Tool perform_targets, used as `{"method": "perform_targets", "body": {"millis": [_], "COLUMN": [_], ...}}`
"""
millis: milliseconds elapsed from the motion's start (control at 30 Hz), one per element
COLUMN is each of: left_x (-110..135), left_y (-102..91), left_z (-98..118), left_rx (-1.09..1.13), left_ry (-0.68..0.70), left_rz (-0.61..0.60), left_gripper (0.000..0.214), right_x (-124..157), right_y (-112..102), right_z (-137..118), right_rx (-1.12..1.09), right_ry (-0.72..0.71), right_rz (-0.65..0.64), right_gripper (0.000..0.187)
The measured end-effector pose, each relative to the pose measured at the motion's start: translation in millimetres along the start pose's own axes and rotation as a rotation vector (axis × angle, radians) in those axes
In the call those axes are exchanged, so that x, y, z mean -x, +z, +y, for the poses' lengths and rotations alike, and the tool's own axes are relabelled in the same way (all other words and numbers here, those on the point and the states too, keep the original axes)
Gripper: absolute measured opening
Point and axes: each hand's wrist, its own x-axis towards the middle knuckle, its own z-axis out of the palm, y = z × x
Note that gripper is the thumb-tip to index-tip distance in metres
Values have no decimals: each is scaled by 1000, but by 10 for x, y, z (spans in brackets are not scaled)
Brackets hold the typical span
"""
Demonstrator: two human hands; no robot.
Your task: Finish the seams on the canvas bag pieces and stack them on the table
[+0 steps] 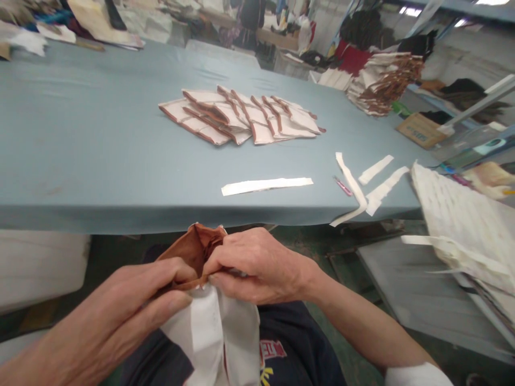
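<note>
A fabric piece (pixel 209 327), cream outside with a rust-brown lining, hangs over my lap below the table edge. My left hand (pixel 161 284) pinches its brown-edged rim from the left, thumb on the cream side. From the right, my right hand (pixel 253 265) grips the same rim, its fingertips close to the left ones. The brown opening (pixel 193 244) gapes away from me beyond my fingers. On the table, a white strip (pixel 267 185) lies beyond my hands. Farther back, several similar cream pieces with brown edges (pixel 241 115) overlap in a row.
The blue-grey table (pixel 100 150) spans ahead. Toward its right end lie more white strips (pixel 354 185) and a small pink thread snipper (pixel 343 186). A tall stack of brown-edged pieces (pixel 386 80) stands back right, near a cardboard box (pixel 420 130). Pale fabric (pixel 458 214) slopes at right.
</note>
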Motion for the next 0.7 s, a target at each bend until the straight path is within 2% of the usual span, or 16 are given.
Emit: {"method": "perform_targets", "body": {"millis": [100, 200, 367, 433, 533, 633, 700], "left_x": [-130, -213, -194, -152, -66, 48, 142], "left_y": [-30, -51, -39, 19, 148, 254, 287], "left_z": [5, -27, 0, 46, 128, 182, 179], "left_rx": [165, 150, 84, 36, 5, 29, 37], "left_ry": [86, 98, 157, 172, 172, 124, 67], "left_rz": [-74, -93, -145, -106, 7, 119, 173], "left_gripper": [37, 41, 39, 37, 36, 40, 43], "right_x": [-10, -5, -18, -37, -61, -63, -58], "right_y": [-41, -110, -260, -271, -201, -87, -33], "right_z": [-49, -135, -329, -357, -260, -34, 121], "right_rx": [62, 133, 172, 205, 149, 58, 53], "right_ry": [-28, -20, 33, 24, -60, -110, -72], "right_rz": [-9, -40, -189, -205, -112, -3, 9], "right_gripper": [24, 27, 22, 18, 16, 31, 40]}}
